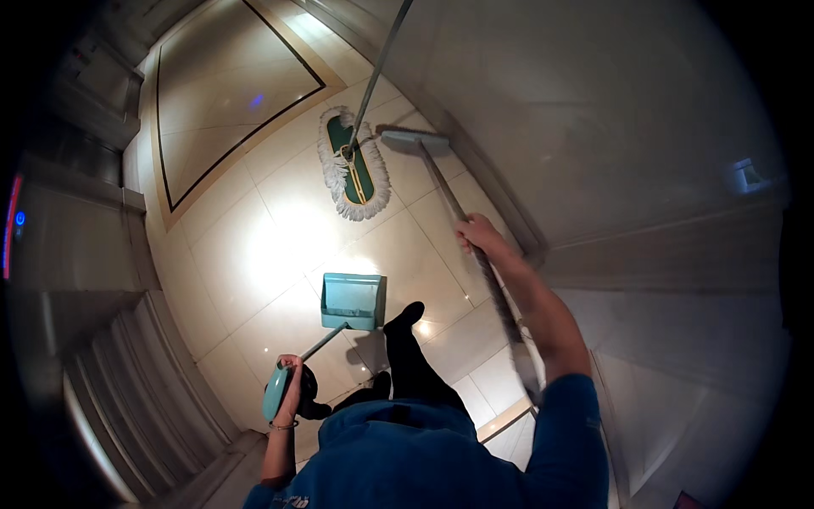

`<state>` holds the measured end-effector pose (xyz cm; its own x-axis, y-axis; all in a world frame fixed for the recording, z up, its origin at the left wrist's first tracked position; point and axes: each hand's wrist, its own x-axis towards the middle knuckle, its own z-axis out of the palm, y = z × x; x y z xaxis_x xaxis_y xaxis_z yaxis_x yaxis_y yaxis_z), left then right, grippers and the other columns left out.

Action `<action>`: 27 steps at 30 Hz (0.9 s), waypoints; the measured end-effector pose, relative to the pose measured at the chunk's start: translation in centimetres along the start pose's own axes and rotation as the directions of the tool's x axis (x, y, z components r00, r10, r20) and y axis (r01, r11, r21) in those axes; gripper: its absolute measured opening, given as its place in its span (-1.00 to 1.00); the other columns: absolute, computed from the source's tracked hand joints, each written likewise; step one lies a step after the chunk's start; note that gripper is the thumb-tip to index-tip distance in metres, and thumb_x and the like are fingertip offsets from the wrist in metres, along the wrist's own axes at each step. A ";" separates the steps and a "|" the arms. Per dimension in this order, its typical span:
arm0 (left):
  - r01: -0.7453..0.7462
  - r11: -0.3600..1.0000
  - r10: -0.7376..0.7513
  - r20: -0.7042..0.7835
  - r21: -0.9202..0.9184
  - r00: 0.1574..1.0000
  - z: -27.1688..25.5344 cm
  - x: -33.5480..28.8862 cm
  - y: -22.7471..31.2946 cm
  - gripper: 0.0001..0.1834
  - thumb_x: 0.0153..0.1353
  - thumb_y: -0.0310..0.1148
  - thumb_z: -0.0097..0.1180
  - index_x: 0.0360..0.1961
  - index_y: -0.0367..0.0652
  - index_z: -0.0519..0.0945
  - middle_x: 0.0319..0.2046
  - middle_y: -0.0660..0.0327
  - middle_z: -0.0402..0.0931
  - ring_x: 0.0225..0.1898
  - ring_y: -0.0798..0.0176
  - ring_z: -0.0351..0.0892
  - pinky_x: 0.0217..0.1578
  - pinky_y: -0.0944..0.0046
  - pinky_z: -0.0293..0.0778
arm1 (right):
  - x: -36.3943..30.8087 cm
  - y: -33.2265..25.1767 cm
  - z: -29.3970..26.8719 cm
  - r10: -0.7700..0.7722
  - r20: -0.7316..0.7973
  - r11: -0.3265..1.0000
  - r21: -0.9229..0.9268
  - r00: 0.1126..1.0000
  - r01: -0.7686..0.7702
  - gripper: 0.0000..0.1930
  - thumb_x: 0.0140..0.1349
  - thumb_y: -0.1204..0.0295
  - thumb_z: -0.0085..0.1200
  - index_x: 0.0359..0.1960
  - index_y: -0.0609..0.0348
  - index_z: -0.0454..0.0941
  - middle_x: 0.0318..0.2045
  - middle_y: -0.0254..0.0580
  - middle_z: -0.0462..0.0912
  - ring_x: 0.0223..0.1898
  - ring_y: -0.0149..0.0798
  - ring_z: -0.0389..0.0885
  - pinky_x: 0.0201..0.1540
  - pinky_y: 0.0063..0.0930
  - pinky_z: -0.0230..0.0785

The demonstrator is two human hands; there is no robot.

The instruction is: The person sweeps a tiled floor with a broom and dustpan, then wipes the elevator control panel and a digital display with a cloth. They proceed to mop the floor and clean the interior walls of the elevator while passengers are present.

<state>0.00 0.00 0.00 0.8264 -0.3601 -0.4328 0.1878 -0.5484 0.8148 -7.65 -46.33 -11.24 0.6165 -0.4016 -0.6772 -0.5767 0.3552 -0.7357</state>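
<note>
My right hand [479, 234] is wrapped round the long grey pole of a broom [441, 182]. The broom's narrow grey head [414, 141] is on the tiles close to the right wall. At the lower left, my left hand [291, 386] grips the upper end of a long-handled teal dustpan [353, 293]. The pan is on the floor in front of my feet, its wide mouth facing away from me. A dark rounded thing [307, 392] by my left hand is too unclear to name.
A dust mop [354, 170] with white fringe and a green middle lies flat ahead, left of the broom head, its pole slanting up toward the wall [610, 127]. My dark shoe [411, 314] is just right of the dustpan. Ribbed panels [153, 373] line the left side.
</note>
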 end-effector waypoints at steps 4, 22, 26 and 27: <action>0.103 0.992 -0.104 0.008 0.076 0.995 -2.4 -4.1 -0.5 -0.85 0.23 -0.35 -0.07 -0.39 -0.21 0.35 -0.52 0.34 0.30 -0.42 0.49 0.27 -0.32 0.48 0.25 | 0.6 3.9 3.6 0.058 -0.139 0.989 -0.130 0.989 -0.077 -0.77 0.10 0.40 -0.17 -0.22 0.22 0.25 -0.72 -0.22 0.37 -0.79 -0.39 0.33 -0.76 -0.46 0.25; 0.061 0.997 -0.068 0.214 0.038 0.974 -3.2 -0.4 -0.3 -0.87 0.17 -0.38 0.00 -0.34 -0.23 0.43 -0.58 0.27 0.43 -0.52 0.44 0.39 -0.42 0.44 0.33 | -39.8 11.0 1.4 0.369 -0.488 0.821 -0.227 0.791 -0.524 -0.58 0.15 0.29 -0.11 0.09 -0.09 0.29 -0.69 -0.22 0.45 -0.78 -0.40 0.38 -0.72 -0.48 0.27; -0.072 0.985 0.029 0.258 0.157 0.966 -3.2 0.4 0.9 -0.86 0.15 -0.37 0.02 -0.34 -0.21 0.43 -0.60 0.26 0.43 -0.53 0.45 0.39 -0.45 0.45 0.32 | -35.7 14.9 3.6 0.171 -0.570 0.850 -0.327 0.803 -0.413 -0.59 0.17 0.17 -0.11 0.07 -0.10 0.30 -0.53 -0.11 0.54 -0.50 -0.20 0.55 -0.43 -0.33 0.37; -0.069 0.986 0.026 0.273 0.150 0.962 -3.6 0.5 0.4 -0.86 0.15 -0.37 0.02 -0.34 -0.21 0.43 -0.60 0.26 0.43 -0.53 0.45 0.39 -0.45 0.45 0.32 | -32.6 13.2 4.3 0.359 -0.522 0.833 -0.195 0.774 -0.518 -0.58 0.17 0.15 -0.13 0.07 -0.13 0.28 -0.40 -0.05 0.55 -0.40 -0.07 0.56 -0.37 -0.25 0.38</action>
<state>2.40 2.29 1.47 0.6544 -0.5666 -0.5008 0.0488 -0.6292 0.7757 -33.03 -24.89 1.03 -0.0092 -0.6237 -0.7816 -0.9041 0.3391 -0.2599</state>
